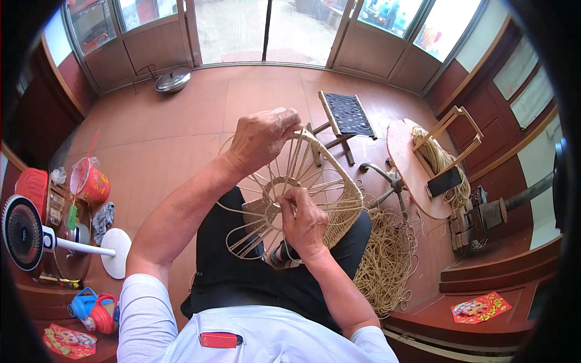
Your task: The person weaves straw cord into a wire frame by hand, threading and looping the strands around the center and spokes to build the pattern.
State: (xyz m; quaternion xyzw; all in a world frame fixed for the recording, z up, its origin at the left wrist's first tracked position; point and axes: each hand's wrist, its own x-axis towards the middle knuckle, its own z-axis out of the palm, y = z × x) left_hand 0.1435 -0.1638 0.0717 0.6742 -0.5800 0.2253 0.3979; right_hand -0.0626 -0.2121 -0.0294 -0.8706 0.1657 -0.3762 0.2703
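Note:
A rounded frame woven with tan cord [344, 212] rests across my lap, with strands running like spokes from its rim to a small inner ring [266, 209]. My left hand [264, 136] is closed over the far edge of the rim, its fingertips partly hidden. At the inner ring, my right hand [304, 222] pinches a strand of cord between thumb and forefinger. Close weaving covers the right side of the frame, while the left side shows open spokes.
Loose cord [384, 260] lies heaped by my right leg. Ahead stands a folding stool [348, 115]. A round board [402, 160] at right carries more cord and a phone [444, 182]. To the left are a white fan [115, 253], jugs [94, 310] and a red bucket [95, 184]. A lidded pan [173, 80] sits near the door.

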